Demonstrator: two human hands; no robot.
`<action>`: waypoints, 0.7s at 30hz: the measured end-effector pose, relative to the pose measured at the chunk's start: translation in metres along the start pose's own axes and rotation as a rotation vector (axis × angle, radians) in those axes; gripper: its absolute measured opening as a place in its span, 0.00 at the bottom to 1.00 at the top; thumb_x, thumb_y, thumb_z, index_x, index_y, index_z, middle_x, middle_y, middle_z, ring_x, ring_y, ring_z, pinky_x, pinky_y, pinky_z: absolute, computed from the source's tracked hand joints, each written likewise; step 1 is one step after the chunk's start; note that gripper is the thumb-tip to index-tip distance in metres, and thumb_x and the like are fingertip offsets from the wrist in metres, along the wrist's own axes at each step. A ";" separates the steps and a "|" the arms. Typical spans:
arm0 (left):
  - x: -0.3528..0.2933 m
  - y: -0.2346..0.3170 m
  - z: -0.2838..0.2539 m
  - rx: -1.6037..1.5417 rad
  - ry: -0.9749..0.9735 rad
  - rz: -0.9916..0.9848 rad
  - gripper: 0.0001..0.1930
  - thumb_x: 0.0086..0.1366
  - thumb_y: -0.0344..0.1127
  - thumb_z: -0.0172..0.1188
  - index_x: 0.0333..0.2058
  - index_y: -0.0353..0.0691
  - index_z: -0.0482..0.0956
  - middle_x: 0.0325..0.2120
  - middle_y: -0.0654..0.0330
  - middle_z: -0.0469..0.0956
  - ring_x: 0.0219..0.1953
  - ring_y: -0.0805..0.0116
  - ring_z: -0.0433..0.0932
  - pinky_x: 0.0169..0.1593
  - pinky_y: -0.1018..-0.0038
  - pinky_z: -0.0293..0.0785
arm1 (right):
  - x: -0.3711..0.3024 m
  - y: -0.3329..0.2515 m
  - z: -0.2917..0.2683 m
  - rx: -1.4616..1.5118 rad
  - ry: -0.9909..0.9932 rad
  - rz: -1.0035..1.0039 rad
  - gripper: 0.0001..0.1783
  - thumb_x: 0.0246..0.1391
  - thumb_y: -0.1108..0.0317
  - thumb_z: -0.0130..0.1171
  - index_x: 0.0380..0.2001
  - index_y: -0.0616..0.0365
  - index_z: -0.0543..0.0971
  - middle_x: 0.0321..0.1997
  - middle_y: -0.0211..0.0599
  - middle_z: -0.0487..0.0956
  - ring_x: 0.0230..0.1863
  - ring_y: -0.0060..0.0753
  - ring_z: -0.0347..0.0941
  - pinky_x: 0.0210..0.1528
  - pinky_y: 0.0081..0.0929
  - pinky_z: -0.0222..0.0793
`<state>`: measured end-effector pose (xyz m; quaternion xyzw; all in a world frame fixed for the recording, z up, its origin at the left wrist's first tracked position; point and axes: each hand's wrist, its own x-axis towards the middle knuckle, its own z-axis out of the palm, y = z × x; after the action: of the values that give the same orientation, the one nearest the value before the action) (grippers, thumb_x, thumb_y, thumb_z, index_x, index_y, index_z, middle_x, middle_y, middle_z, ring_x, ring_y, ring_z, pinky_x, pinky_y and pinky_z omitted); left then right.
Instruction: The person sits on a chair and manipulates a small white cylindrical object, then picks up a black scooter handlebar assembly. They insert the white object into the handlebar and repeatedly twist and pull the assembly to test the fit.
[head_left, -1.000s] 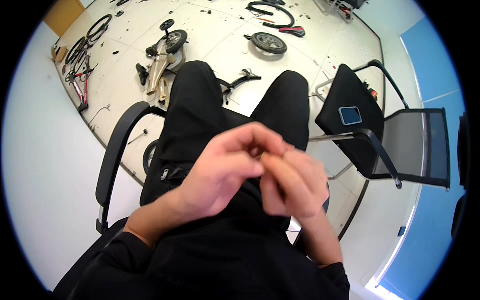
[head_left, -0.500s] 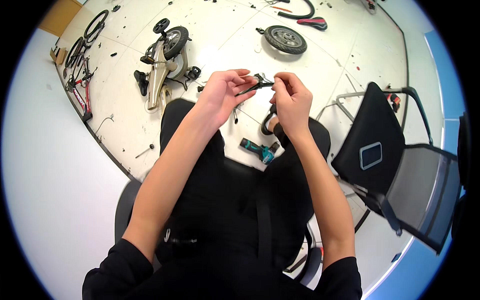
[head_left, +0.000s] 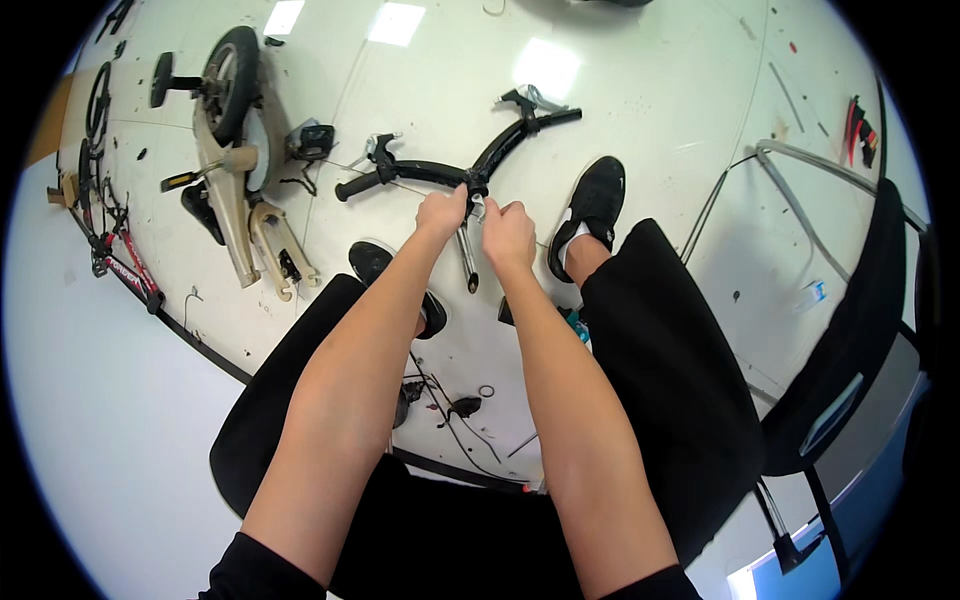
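A black bicycle handlebar (head_left: 430,172) with a grip and a brake lever at each end lies across the floor in front of my feet. From its middle a silver stem (head_left: 467,257) points back toward me. My left hand (head_left: 443,212) is closed at the handlebar's centre, thumb against the joint. Just to its right, my right hand (head_left: 510,238) is closed with fingers curled at the silver clamp (head_left: 478,207) of the same joint. The fingertips of both hands are partly hidden.
A beige partial bike frame (head_left: 225,190) with a wheel lies at the left. A teal-and-black power tool (head_left: 578,324) shows partly behind my right forearm. Cables (head_left: 450,415) and small parts lie between my legs. A black chair (head_left: 850,330) stands at the right.
My view has shifted forward, bringing the whole handlebar into sight. Both hands have come together at its centre; the left fingers, spread before, are now closed.
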<state>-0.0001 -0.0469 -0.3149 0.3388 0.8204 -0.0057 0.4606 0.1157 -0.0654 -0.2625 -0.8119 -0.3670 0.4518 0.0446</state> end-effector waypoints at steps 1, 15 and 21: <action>0.014 -0.003 0.012 -0.008 0.002 -0.033 0.39 0.59 0.64 0.49 0.41 0.24 0.80 0.43 0.35 0.78 0.52 0.43 0.75 0.57 0.61 0.68 | 0.012 0.006 0.020 0.021 0.024 0.040 0.30 0.57 0.47 0.52 0.38 0.71 0.78 0.39 0.60 0.80 0.43 0.60 0.77 0.49 0.47 0.71; 0.082 0.017 0.035 0.082 -0.066 -0.186 0.26 0.68 0.54 0.50 0.38 0.31 0.80 0.34 0.53 0.79 0.35 0.59 0.78 0.35 0.61 0.73 | 0.048 0.019 0.061 0.026 -0.157 -0.096 0.15 0.55 0.60 0.59 0.25 0.63 0.76 0.26 0.48 0.81 0.28 0.43 0.80 0.31 0.38 0.75; 0.086 0.019 0.038 0.120 -0.120 -0.214 0.30 0.69 0.54 0.47 0.47 0.25 0.76 0.50 0.43 0.74 0.50 0.54 0.78 0.53 0.64 0.72 | 0.039 0.026 0.052 0.262 -0.201 -0.047 0.15 0.56 0.61 0.57 0.29 0.65 0.77 0.26 0.48 0.81 0.28 0.45 0.80 0.33 0.37 0.76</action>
<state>0.0094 0.0026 -0.3966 0.2754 0.8210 -0.1238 0.4845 0.1023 -0.0727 -0.3310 -0.7409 -0.3265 0.5737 0.1238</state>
